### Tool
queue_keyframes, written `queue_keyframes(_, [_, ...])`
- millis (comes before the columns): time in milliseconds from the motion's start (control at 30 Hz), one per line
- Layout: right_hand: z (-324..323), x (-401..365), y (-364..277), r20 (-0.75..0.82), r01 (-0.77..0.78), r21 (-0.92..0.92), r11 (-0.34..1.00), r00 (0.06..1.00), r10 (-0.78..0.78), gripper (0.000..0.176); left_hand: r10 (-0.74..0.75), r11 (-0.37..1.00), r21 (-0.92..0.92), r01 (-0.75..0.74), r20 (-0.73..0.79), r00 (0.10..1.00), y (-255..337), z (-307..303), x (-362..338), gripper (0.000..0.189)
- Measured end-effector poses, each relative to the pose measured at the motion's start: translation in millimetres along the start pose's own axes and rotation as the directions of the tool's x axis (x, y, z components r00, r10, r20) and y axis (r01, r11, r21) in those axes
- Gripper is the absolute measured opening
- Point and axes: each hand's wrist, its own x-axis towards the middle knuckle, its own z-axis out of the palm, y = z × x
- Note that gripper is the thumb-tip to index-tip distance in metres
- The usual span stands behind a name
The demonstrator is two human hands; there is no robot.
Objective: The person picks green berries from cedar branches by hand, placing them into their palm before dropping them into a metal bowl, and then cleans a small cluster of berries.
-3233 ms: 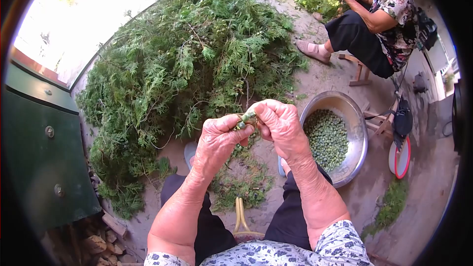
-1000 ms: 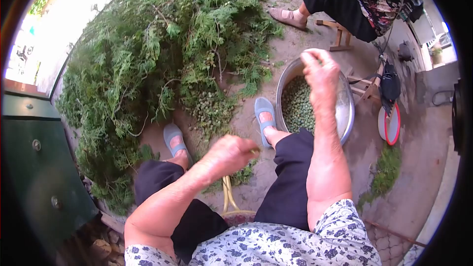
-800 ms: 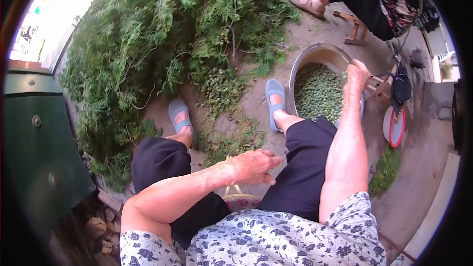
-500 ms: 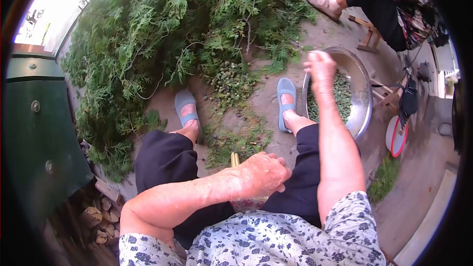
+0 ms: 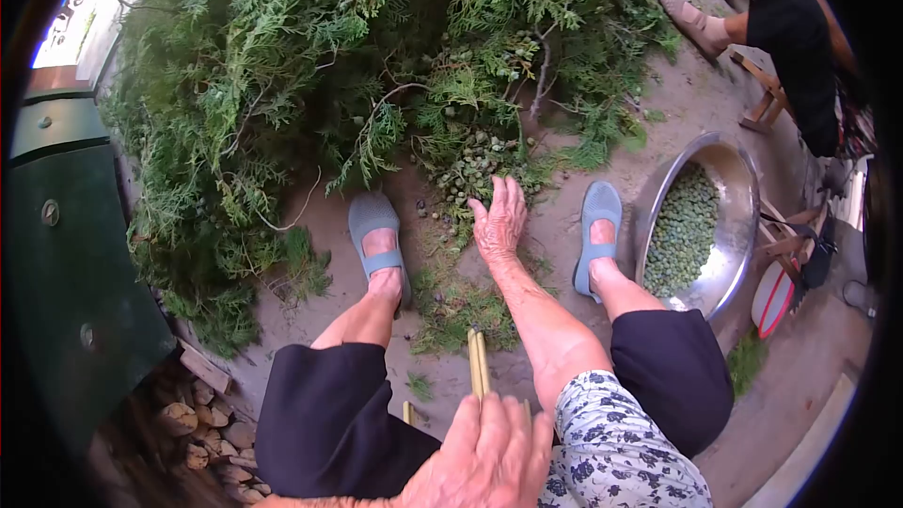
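Observation:
My right hand [image 5: 501, 221] reaches down between my feet, thumb apart and fingers stretched, at the near edge of a small heap of green cones [image 5: 480, 158]. Nothing shows in its fingers. Close to the camera, my left hand [image 5: 484, 456] is back up with its fingers extended over my lap. Just past its fingertips, a pair of pale yellow sticks [image 5: 479, 362] juts forward; their near ends are hidden behind the hand. On the right, beside my foot, a steel basin [image 5: 743, 226] holds many more green cones [image 5: 682, 230].
Leafy conifer branches [image 5: 254, 85] are piled high ahead and left. A green cabinet [image 5: 80, 263] and split firewood [image 5: 188, 419] flank the left side. A seated person's leg [image 5: 790, 47] and a wooden stool [image 5: 767, 99] are at upper right. A red-rimmed object [image 5: 776, 296] lies behind the basin.
My right hand has moved from above the basin left to the cone heap, its fingers spreading. My left hand has come nearer the camera and uncurled. The view has shifted.

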Motion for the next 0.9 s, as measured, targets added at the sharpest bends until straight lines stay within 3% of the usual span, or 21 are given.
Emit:
queue_keyframes(233, [32, 29, -15, 0.013, 0.185, -0.179, 0.966, 0.983, -0.186, 0.079, 0.037, 0.99, -0.138, -0.037, -0.003, 0.999, -13, -7, 3, 0.047])
queue_keyframes(300, [36, 39, -4, -0.09, 0.26, -0.105, 0.96, 0.959, -0.269, 0.065, 0.039, 0.986, -0.161, -0.038, 0.001, 0.999, -14, -9, 5, 0.047])
queue_keyframes(367, [35, 45, 10, -0.028, 0.288, -0.021, 0.957, 0.957, -0.288, 0.054, 0.039, 0.983, -0.18, -0.038, -0.003, 0.999, -14, -11, 7, 0.047])
queue_keyframes(400, [28, 49, 8, -0.087, 0.3, 0.016, 0.954, 0.951, -0.297, 0.044, 0.04, 0.982, -0.185, -0.041, -0.01, 0.999, -15, -11, 8, 0.047])
queue_keyframes(433, [25, 50, 9, -0.095, 0.304, 0.015, 0.953, 0.949, -0.301, 0.044, 0.041, 0.983, -0.177, -0.043, -0.015, 0.999, -13, -13, 10, 0.047])
queue_keyframes(500, [18, 54, 9, 0.035, 0.051, 0.253, 0.966, 0.997, -0.062, 0.039, 0.035, 0.987, -0.158, -0.031, 0.021, 0.999, -10, -14, 12, 0.047])
queue_keyframes(567, [2, 63, 5, -0.03, 0.094, 0.336, 0.937, 0.996, -0.089, 0.031, 0.039, 0.992, -0.116, -0.039, 0.004, 0.999, -8, -15, 12, 0.047])
queue_keyframes(600, [-16, 65, -5, 0.192, -0.272, 0.563, 0.78, 0.961, 0.197, 0.029, 0.011, 0.993, -0.12, -0.014, -0.023, 1.0, -6, -14, 11, 0.048])
queue_keyframes(633, [-39, 69, -18, 0.462, -0.595, 0.651, 0.472, 0.803, 0.376, 0.028, -0.014, 0.992, -0.125, 0.007, -0.054, 0.998, -4, -12, 11, 0.049])
queue_keyframes(667, [-60, 71, -36, 0.497, -0.656, 0.701, 0.281, 0.731, 0.467, 0.025, -0.085, 0.986, -0.151, 0.07, -0.095, 0.992, -3, -6, 10, 0.052])
queue_keyframes(700, [-76, 71, -42, 0.478, -0.636, 0.714, 0.294, 0.749, 0.458, 0.025, -0.153, 0.976, -0.178, 0.128, -0.137, 0.979, -2, 2, 11, 0.056])
queue_keyframes(733, [-91, 72, -48, 0.531, -0.606, 0.787, 0.112, 0.759, 0.376, 0.026, -0.153, 0.978, -0.187, 0.091, -0.352, 0.923, -11, 1, 16, 0.049])
queue_keyframes(767, [-107, 74, -57, 0.568, -0.57, 0.818, -0.08, 0.776, 0.276, 0.026, -0.145, 0.982, -0.184, 0.05, -0.55, 0.823, -23, -3, 20, 0.042])
queue_keyframes(833, [-147, 77, -86, 0.541, -0.526, 0.84, -0.132, 0.805, 0.243, 0.024, -0.354, 0.875, -0.473, -0.104, -0.771, 0.529, -32, -8, 23, 0.04])
queue_keyframes(867, [-168, 77, -102, 0.504, -0.479, 0.862, -0.167, 0.844, 0.182, 0.023, -0.657, 0.6, -0.774, -0.201, -0.621, 0.429, -29, -19, 24, 0.039])
queue_keyframes(900, [-190, 76, -119, 0.463, -0.435, 0.877, -0.206, 0.878, 0.119, 0.022, -0.861, 0.225, -0.916, -0.333, -0.347, 0.371, -25, -30, 24, 0.038])
